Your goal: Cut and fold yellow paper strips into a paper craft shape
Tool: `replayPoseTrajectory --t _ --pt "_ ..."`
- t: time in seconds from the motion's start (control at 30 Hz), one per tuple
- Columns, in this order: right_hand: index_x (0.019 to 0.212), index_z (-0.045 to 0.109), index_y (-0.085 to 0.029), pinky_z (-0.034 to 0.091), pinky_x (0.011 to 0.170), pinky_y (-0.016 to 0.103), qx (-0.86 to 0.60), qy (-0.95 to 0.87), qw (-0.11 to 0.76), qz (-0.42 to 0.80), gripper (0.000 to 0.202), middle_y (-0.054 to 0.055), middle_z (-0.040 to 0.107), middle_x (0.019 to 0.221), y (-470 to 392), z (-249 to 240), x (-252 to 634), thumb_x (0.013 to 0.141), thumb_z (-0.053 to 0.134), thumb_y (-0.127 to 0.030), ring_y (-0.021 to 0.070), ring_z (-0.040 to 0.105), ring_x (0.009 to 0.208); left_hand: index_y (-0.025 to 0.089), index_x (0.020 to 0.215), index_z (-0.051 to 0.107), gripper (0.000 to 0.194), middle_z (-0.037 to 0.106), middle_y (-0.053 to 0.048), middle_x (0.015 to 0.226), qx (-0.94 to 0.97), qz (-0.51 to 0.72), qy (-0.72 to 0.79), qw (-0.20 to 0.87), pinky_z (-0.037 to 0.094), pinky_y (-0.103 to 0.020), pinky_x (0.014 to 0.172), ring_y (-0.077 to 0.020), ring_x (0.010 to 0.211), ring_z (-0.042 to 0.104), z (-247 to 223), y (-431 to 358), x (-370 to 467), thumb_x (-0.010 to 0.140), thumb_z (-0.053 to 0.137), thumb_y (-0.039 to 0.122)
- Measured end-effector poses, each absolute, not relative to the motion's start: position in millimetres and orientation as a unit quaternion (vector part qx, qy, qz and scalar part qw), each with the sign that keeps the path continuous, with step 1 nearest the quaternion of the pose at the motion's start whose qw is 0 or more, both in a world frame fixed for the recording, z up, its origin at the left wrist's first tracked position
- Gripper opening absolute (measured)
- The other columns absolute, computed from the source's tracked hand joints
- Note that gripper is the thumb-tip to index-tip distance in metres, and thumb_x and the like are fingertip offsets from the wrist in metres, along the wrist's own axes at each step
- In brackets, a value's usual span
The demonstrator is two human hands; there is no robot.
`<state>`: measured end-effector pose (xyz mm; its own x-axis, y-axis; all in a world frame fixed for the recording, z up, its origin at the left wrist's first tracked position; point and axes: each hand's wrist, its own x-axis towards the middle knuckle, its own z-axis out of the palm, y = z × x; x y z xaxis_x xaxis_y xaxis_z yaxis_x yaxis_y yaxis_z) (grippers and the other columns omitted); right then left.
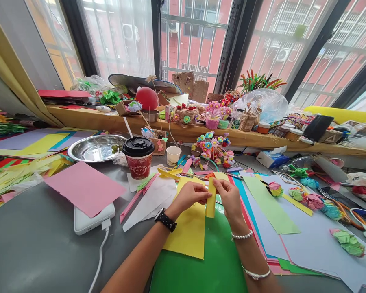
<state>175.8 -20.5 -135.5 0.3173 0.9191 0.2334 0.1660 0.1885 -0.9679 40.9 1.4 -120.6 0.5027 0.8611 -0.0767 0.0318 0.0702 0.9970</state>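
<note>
A narrow folded strip of yellow paper stands upright between my two hands, near the middle of the view. My left hand, with a dotted black watch band at its wrist, pinches the strip's left edge. At the strip's upper right, my right hand grips it between thumb and fingers; two bracelets circle that arm. Beneath my left wrist lies a larger yellow sheet, partly covered by my hand. Both hands are over a green board.
Left are a lidded red cup, a steel plate, and a pink sheet over a white power bank. A white paper cup stands behind my hands. Coloured sheets and crumpled paper flowers lie right.
</note>
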Motion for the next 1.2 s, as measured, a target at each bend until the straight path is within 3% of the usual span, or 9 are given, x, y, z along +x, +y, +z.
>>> replayPoseTrajectory --t 0.2,0.4,0.7,1.2 --pt "0.067 0.064 -0.015 0.041 0.049 0.025 -0.548 -0.484 0.600 0.324 0.032 0.003 0.063 0.064 -20.3 -135.0 174.7 0.067 0.057 -0.047 0.0161 0.054 0.057 0.012 0.061 0.066 0.026 0.063 -0.002 0.056 0.577 0.327 0.386 0.641 0.049 -0.022 0.053 -0.0112 0.050 0.058 -123.9 5.7 39.5 0.052 0.071 0.035" --pt "0.073 0.067 -0.014 0.047 0.058 0.029 -0.502 -0.498 0.562 0.429 0.030 0.007 0.066 0.072 -19.4 -134.3 176.8 0.064 0.062 -0.043 0.0196 0.059 0.067 0.012 0.065 0.067 0.024 0.065 -0.003 0.061 0.510 0.432 0.418 0.615 0.051 -0.023 0.058 -0.0118 0.055 0.060 -122.4 10.5 36.6 0.054 0.070 0.034" --pt "0.062 0.065 -0.014 0.040 0.045 0.022 -0.541 -0.542 0.500 0.405 0.027 0.002 0.058 0.056 -21.1 -133.3 173.5 0.062 0.063 -0.041 0.0116 0.049 0.050 0.011 0.061 0.065 0.026 0.063 -0.001 0.055 0.473 0.476 0.422 0.609 0.052 -0.022 0.056 -0.0111 0.052 0.058 -121.7 12.0 35.1 0.051 0.072 0.035" --pt "0.060 0.062 -0.014 0.039 0.047 0.022 -0.534 -0.519 0.502 0.440 0.024 0.000 0.056 0.056 -21.5 -132.7 172.8 0.061 0.065 -0.038 0.0106 0.047 0.052 0.011 0.066 0.067 0.026 0.065 -0.003 0.062 0.457 0.471 0.411 0.632 0.049 -0.022 0.059 -0.0109 0.057 0.058 -119.7 9.8 35.7 0.052 0.072 0.033"
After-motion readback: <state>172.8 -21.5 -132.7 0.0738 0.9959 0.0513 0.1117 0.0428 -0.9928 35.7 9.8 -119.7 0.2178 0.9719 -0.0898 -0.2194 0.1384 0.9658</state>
